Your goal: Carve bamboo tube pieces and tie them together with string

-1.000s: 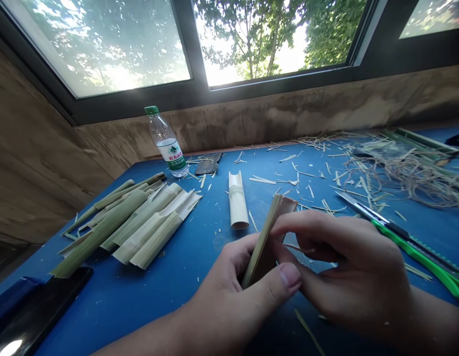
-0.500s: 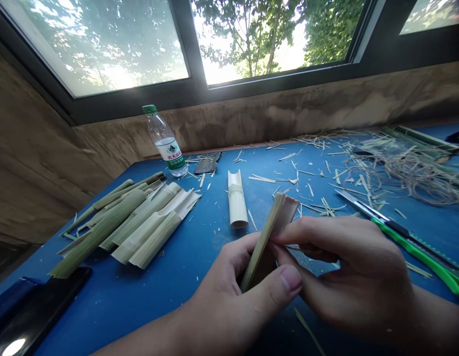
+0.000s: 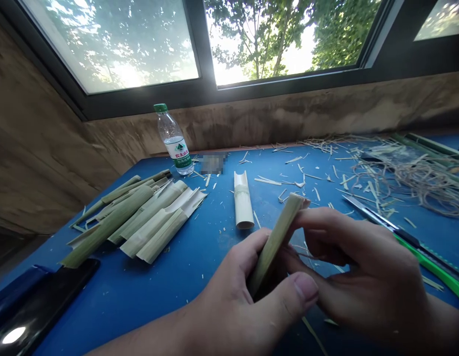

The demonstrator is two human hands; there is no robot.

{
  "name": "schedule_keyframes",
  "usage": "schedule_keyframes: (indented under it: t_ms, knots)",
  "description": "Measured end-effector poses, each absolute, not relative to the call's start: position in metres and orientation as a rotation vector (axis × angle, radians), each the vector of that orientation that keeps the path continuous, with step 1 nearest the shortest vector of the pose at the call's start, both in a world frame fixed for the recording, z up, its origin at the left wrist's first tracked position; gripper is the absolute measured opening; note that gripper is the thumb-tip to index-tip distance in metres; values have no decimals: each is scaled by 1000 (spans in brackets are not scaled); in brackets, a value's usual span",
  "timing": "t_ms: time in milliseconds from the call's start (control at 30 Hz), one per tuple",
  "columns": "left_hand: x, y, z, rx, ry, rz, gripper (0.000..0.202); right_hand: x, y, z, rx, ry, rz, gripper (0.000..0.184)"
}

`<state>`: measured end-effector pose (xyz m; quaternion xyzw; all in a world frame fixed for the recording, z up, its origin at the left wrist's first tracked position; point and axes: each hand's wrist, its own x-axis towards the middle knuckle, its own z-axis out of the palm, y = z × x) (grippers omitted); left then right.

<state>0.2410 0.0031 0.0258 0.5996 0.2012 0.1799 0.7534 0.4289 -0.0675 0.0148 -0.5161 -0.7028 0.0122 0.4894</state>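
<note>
My left hand is closed around a split piece of bamboo, which it holds tilted, upper end leaning right. My right hand is closed at the piece's right side. Its bent index finger presses near the upper end, and its other fingertips are partly hidden behind the bamboo. A thin strand shows by the right fingers; I cannot tell whether they grip it. Just beyond the hands lies a pale bamboo section with a cut-open far end. A green utility knife, blade out, lies beside my right hand.
Several split bamboo pieces lie at left, near a black glossy object. A water bottle stands at the back left. Bamboo shavings litter the blue table, with a tangle of twine-like strands at right. Windows line the wall behind.
The bamboo piece has turned in my hands, so its outer side faces me more. My right index finger has moved up toward its top end. The whole view has shifted slightly.
</note>
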Motion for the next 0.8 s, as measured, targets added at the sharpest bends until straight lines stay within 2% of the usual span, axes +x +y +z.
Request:
schedule_keyframes:
  t_ms: [67,200,367,800]
  knots:
    - [240,5,26,1304,435,386,46,428,-68,16,-1243,-1706,55,28]
    - [239,5,25,1244,396,409,50,425,-68,24,-1237,-1732,-30,18]
    - [244,0,22,1147,487,481,53,422,-67,26,-1248,-1715,-50,23]
    - [248,10,16,1122,511,358,34,425,-65,22,-1278,-1748,23,9]
